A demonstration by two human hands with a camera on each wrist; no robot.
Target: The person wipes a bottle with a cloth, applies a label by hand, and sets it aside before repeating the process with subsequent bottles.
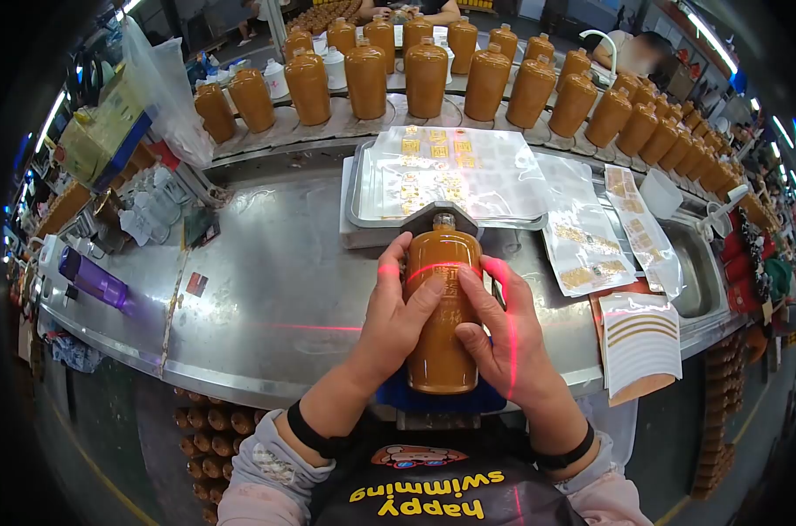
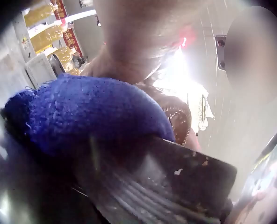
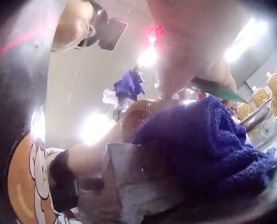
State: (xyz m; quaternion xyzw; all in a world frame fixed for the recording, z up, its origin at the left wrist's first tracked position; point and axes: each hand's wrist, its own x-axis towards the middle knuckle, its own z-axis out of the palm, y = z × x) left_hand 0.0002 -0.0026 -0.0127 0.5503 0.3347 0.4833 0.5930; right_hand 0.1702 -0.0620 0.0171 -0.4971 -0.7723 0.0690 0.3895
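Observation:
A glossy brown bottle (image 1: pixel 443 346) lies with its neck toward a grey metal bracket (image 1: pixel 422 219) and its base toward me. Raised gold characters (image 1: pixel 448 279) show on its upper body. My left hand (image 1: pixel 385 320) holds the bottle's left side, thumb on its front beside the characters. From the right, my right hand (image 1: pixel 516 337) holds it too, index fingertip at the characters and thumb lower down. Under the bottle is a blue cloth (image 3: pixel 190 135) over a metal support (image 2: pixel 176 177). The bottle's round base (image 3: pixel 136 119) shows past the cloth in the right wrist view.
Behind, a curved conveyor (image 1: pixel 275 145) carries rows of brown bottles (image 1: pixel 426 79). A tray with clear sheets of gold characters (image 1: pixel 503 180) sits beyond the bracket. More sheets (image 1: pixel 582 232) lie right, near a sink (image 1: pixel 700 280). A purple flask (image 1: pixel 91 276) lies left.

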